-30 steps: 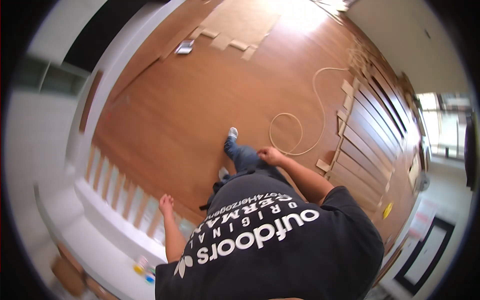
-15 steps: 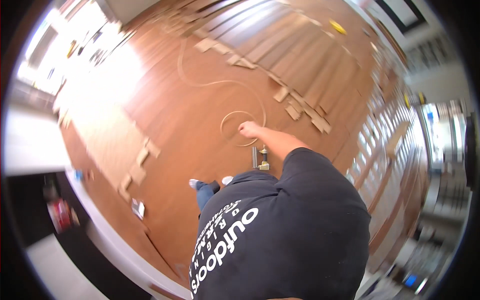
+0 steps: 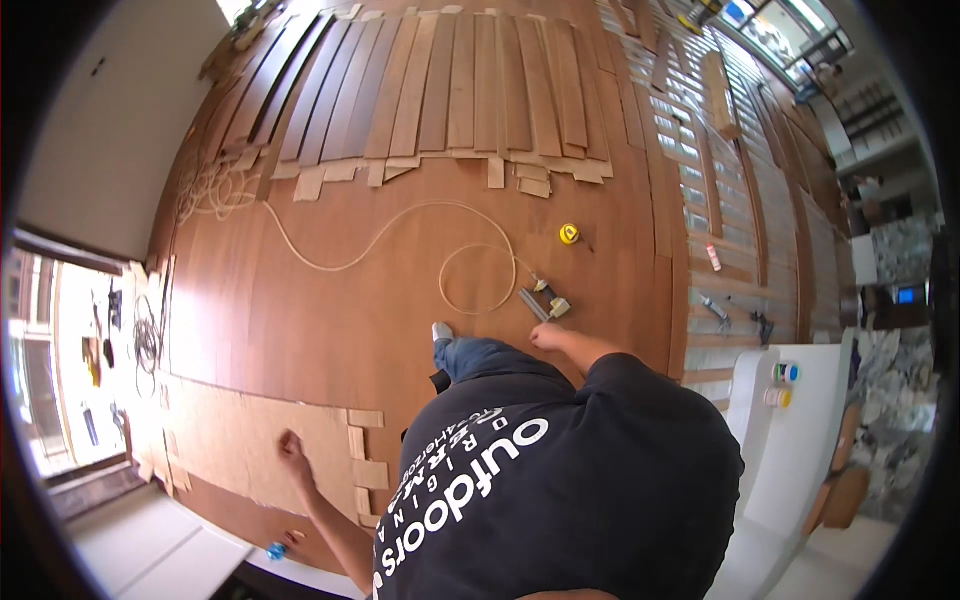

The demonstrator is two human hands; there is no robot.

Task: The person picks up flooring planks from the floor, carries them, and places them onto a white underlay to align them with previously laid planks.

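Note:
My right hand is closed in a loose fist, with nothing visible in it. It hangs above the floor just below a nail gun, apart from it as far as I can tell. The gun lies on its side, with a grey magazine and a pale hose joined to it. Out to the left, my left hand hovers over a flat cardboard sheet, fingers loosely curled and apart, holding nothing I can see. A yellow tape measure rests on the boards beyond the gun.
Loose floorboards lie side by side at the far end, cardboard pieces under their ends. The hose loops across the laid wooden floor. On the right, slatted battens stand exposed beside a white counter holding two small tubs. Coiled cable lies left.
My view and body have turned to the right. My right arm has lowered from stretched out ahead to nearer my side. My left hand has come into view at the left.

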